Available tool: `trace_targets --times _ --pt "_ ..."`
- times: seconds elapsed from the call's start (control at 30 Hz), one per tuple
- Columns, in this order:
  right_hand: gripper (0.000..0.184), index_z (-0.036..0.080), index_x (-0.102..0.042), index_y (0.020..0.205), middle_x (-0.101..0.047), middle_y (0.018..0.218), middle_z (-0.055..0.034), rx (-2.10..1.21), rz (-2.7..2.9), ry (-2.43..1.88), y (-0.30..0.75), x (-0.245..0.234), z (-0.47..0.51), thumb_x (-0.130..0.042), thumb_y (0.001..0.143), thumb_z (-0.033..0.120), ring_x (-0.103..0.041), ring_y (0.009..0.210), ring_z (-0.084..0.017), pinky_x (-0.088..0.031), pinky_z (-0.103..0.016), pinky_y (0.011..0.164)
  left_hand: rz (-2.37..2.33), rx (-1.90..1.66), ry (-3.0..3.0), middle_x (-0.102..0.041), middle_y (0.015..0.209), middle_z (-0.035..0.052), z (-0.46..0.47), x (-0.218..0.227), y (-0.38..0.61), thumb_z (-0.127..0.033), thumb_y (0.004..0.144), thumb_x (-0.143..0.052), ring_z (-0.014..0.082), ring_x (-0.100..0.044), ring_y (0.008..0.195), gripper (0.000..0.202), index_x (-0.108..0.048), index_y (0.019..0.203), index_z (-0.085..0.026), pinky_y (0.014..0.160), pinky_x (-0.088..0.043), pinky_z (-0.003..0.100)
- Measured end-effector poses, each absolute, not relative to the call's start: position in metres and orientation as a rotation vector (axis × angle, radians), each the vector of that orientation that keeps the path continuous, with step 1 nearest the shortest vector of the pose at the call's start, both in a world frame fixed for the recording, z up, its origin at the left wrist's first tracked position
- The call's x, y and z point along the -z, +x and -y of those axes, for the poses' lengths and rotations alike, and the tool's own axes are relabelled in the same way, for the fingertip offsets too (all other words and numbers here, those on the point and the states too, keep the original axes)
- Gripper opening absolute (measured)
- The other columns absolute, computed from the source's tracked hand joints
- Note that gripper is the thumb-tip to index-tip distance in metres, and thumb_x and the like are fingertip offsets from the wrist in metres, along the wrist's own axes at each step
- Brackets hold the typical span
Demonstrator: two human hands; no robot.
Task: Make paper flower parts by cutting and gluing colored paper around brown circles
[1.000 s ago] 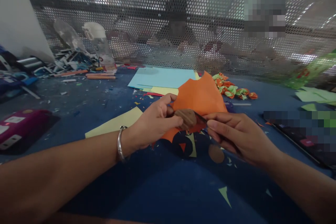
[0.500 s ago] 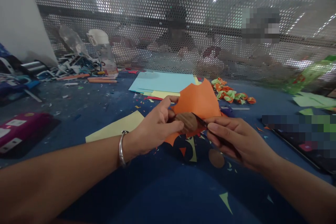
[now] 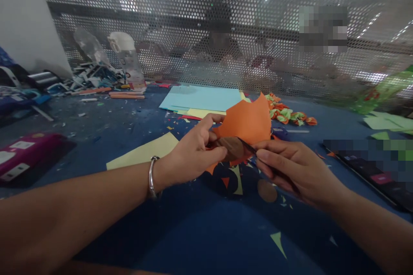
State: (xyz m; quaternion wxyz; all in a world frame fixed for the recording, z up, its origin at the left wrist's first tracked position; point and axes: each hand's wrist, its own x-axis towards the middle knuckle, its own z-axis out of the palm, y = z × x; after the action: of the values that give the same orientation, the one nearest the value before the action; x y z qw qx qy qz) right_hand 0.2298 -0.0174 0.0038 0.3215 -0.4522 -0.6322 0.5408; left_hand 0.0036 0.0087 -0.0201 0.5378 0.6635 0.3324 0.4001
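Observation:
My left hand [image 3: 196, 150], a silver bangle at its wrist, pinches a brown disc [image 3: 232, 148] against a sheet of orange paper [image 3: 250, 118]. The paper stands tilted up behind the disc and its edge has curved cut-outs. In my right hand [image 3: 284, 165] are dark scissors [image 3: 248, 145], mostly hidden by the fingers; their thin blade lies at the disc's right edge, against the paper. Below, on the blue table, lies another brown disc [image 3: 267, 190], near an orange scrap [image 3: 225, 181] and a pale yellow strip [image 3: 238, 180].
Pale yellow paper [image 3: 145, 151] lies left of my hands, light blue sheets [image 3: 203, 98] behind them. Crumpled orange and green paper pieces [image 3: 290, 116] sit back right. A purple case [image 3: 29, 154] is left, a dark tablet-like device [image 3: 364, 176] right. A bottle [image 3: 129, 62] stands before the perforated screen [image 3: 167, 21].
The orange paper has turned slightly and leans more to the right. Both hands keep their hold on the disc, paper and scissors, and the view has shifted a little.

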Motion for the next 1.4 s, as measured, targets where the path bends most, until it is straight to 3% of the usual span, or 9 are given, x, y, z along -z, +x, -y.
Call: trace_targets --times 0.23,0.47,0.63,1.0,1.1,1.23,1.4 --pt "0.044 0.016 -0.059 0.067 -0.049 0.055 0.0059 -1.406 1.728 -1.169 0.235 -0.003 0.015 -0.07 0.087 0.054 -0.03 0.035 0.0 -0.016 -0.016 0.034 -0.77 -0.921 1.662 -0.068 0.084 -0.0018 -0.008 0.018 0.001 -0.011 0.082 -0.06 0.0104 -0.059 0.062 0.064 -0.034 0.139 -0.023 0.057 -0.044 0.023" --pt "0.039 0.014 -0.071 0.101 -0.053 0.057 0.005 -1.352 1.804 -1.255 0.241 -0.003 0.015 -0.067 0.089 0.052 -0.035 0.036 -0.002 -0.02 -0.016 0.036 -0.806 -0.865 1.736 -0.068 0.076 -0.0019 -0.008 0.013 -0.003 -0.011 0.082 -0.059 0.0096 -0.055 0.054 0.071 -0.032 0.147 -0.021 0.048 -0.039 0.02" --pt "0.045 0.014 -0.072 0.111 -0.055 0.058 0.004 -1.332 1.901 -1.299 0.246 -0.004 0.013 -0.065 0.091 0.053 -0.038 0.037 -0.003 -0.021 -0.017 0.036 -0.785 -0.801 1.74 -0.073 0.082 0.0025 -0.008 0.01 -0.004 -0.013 0.081 -0.064 0.015 -0.066 0.067 0.078 -0.03 0.151 -0.018 0.053 -0.042 0.022" --pt "0.045 0.011 -0.073 0.112 -0.055 0.056 0.0034 -1.235 2.051 -1.273 0.248 -0.004 0.01 -0.065 0.092 0.051 -0.04 0.04 -0.004 -0.026 -0.018 0.038 -0.672 -0.768 1.676 -0.077 0.094 0.0075 -0.006 0.008 -0.003 -0.007 0.081 -0.062 0.0203 -0.075 0.09 0.073 -0.036 0.147 -0.019 0.081 -0.056 0.034" --pt "0.046 0.012 -0.073 0.113 -0.056 0.057 0.0032 -1.242 2.053 -1.282 0.249 -0.005 0.009 -0.065 0.092 0.052 -0.04 0.04 -0.004 -0.025 -0.019 0.038 -0.683 -0.758 1.682 -0.077 0.09 0.0062 -0.007 0.008 -0.003 -0.007 0.081 -0.061 0.0197 -0.075 0.085 0.07 -0.038 0.145 -0.019 0.072 -0.055 0.029" --pt "0.047 0.012 -0.073 0.11 -0.049 0.051 0.0062 -1.26 2.024 -1.287 0.248 -0.008 0.009 -0.067 0.089 0.053 -0.034 0.039 -0.005 -0.022 -0.019 0.038 -0.779 -0.816 1.699 -0.074 0.08 0.0022 -0.014 0.015 -0.006 -0.012 0.076 -0.065 0.0155 -0.068 0.065 0.073 -0.041 0.144 -0.019 0.055 -0.046 0.023" --pt "0.038 0.016 -0.072 0.101 -0.053 0.058 0.0052 -1.167 1.931 -1.21 0.239 -0.009 0.015 -0.078 0.079 0.047 -0.037 0.044 -0.005 -0.03 -0.019 0.041 -0.866 -0.896 1.543 -0.07 0.072 0.0003 -0.02 0.023 -0.006 -0.013 0.074 -0.064 0.0153 -0.064 0.062 0.077 -0.038 0.147 -0.014 0.057 -0.046 0.024"
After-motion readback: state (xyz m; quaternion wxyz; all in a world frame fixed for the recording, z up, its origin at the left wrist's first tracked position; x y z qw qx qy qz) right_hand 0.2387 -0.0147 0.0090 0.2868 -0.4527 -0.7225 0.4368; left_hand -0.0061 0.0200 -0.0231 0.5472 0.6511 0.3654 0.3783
